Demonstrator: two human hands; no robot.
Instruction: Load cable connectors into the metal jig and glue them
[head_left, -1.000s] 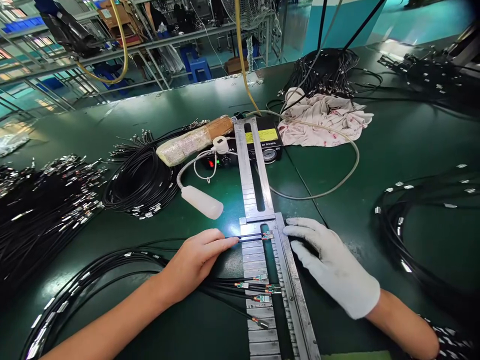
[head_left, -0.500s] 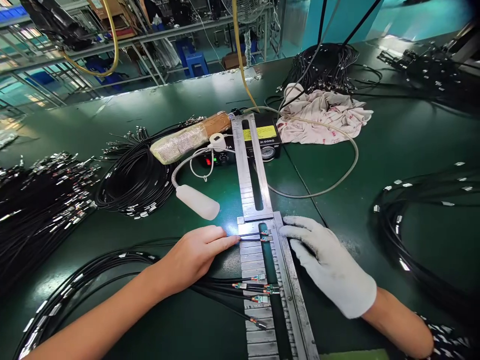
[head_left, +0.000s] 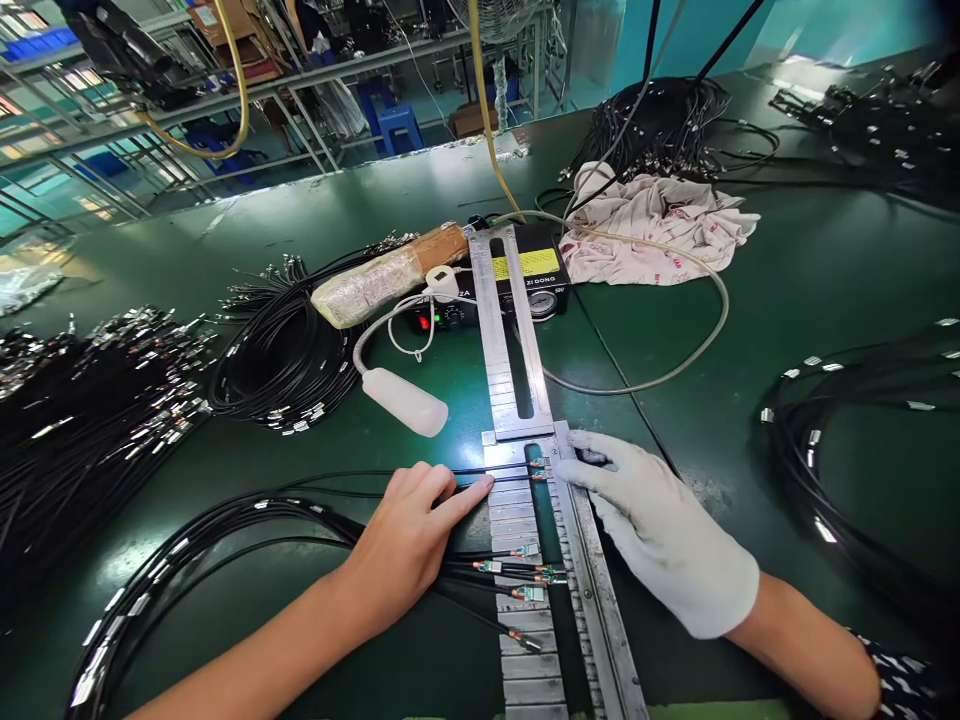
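Legibly, a box (head_left: 537,286) beyond cables (head_left: 514,570) reads "ZI DONG".

Dark green tabletop (head_left: 652,340) — slotted metal fixture (head_left: 517,520), coiled black cables (head_left: 210,525), crumpled cloth (head_left: 637,262).

The slotted fixture (head_left: 514,515) before me is grey metal, dull and scuffed. My black cables (head_left: 247,508) at left look like smooth plastic, faintly shiny. My right hand (head_left: 675,545) wears matt white cloth. The green surface (head_left: 637,330) is smooth, semi-glossy; the far rag (head_left: 660,235), crumpled cloth; the lamp (head_left: 405,403), milky plastic.
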